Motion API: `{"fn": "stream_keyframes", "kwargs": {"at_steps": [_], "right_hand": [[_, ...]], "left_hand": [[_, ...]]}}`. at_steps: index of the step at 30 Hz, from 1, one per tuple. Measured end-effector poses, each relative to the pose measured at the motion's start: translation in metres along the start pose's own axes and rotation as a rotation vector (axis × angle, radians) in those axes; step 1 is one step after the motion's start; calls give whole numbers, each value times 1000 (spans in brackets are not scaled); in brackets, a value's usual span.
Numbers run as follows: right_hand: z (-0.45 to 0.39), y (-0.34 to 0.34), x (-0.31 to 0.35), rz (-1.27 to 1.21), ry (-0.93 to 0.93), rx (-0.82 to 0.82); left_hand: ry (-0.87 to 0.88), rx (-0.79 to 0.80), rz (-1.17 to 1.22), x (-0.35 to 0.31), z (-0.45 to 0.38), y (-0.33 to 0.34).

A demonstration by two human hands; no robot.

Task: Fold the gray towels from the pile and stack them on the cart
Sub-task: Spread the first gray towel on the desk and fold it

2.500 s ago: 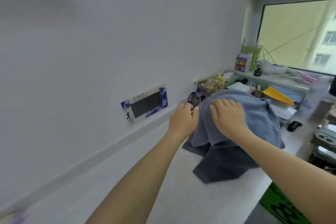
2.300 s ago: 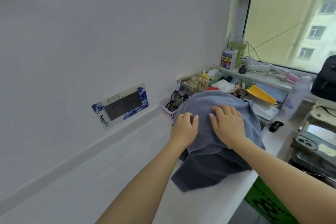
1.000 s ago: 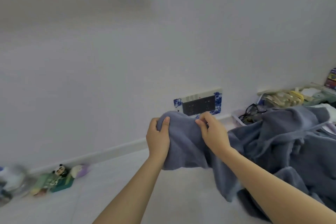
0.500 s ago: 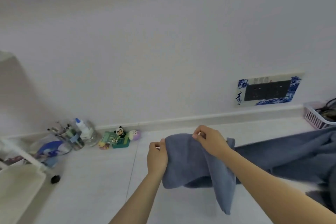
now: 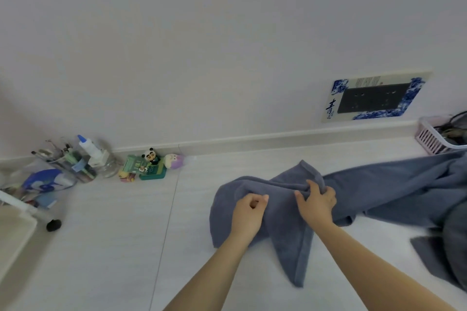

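A gray towel (image 5: 285,212) lies rumpled on the white counter (image 5: 126,247), trailing right toward the pile (image 5: 454,235). Right hand (image 5: 317,203) grips a bunched fold at its top edge; left hand (image 5: 249,214), fingers curled, rests on the cloth just beside.

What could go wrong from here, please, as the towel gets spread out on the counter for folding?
The gray towel trails right into the pile beside the pink basket, so pulling harder might drag other towels or nudge the basket. The right hand grips a bunched ridge while the left hand pinches little cloth, so the fold may start crooked. A wide sweep left could reach the small figurines.
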State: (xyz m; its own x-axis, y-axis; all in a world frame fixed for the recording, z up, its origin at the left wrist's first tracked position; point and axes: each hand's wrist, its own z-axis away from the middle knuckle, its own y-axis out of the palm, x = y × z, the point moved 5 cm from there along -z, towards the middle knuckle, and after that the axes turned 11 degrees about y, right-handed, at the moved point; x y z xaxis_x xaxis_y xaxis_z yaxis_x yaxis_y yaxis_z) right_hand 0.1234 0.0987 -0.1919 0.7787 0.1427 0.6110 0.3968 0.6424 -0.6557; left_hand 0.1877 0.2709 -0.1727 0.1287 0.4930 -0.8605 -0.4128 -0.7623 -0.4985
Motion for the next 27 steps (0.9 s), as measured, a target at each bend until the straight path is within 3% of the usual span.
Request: {"fn": "stream_keyframes", "kwargs": {"at_steps": [3,6,11,14,17,21,27], "right_hand": [[-12,-3,-14,-102,104,41],[-18,-7,-14,-172,26,90],[-8,-23,-3,-527,12,179],[2,-26,9,-750,52,403],[14,-37,30,-922,53,695],[34,-44,59,-715,-52,959],[62,-42,99,-245,-275,887]], "left_hand": [[11,4,96,-2,2,18],[39,-15,104,-5,3,27],[41,69,273,-24,1,44],[65,92,351,-41,3,46],[77,1,437,-53,8,39],[118,-178,445,-72,17,18],[147,-358,424,-80,31,-23]]}}
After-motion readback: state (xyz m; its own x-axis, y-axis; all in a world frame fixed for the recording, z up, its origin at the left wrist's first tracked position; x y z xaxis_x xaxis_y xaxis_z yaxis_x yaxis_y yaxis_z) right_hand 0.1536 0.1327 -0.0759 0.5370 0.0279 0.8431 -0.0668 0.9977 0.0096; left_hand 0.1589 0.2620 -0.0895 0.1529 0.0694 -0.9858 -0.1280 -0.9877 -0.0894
